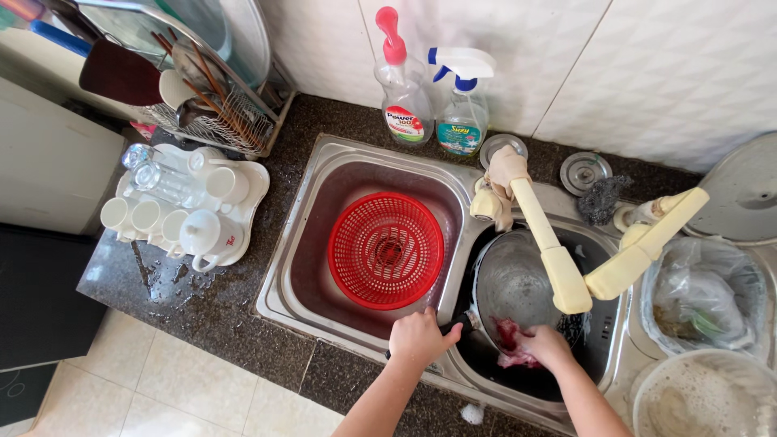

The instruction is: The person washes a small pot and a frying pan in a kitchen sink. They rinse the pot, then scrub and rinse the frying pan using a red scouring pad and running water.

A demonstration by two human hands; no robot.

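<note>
A pan is held and scrubbed in the right-hand basin of a double sink.

At lower centre of the frame, the left hand [418, 336] is closed round the dark handle of the metal pan [510, 283], which lies tilted in the basin beneath the cream tap [558, 267]. The right hand [546, 346] is pressed, fingers curled, on a pink scrubbing cloth [508, 336] at the pan's near rim. The pan is judged stiff, fairly heavy and slippery when wet; the handle is the surest hold. A red basket [386, 250] sits in the left basin.
</note>
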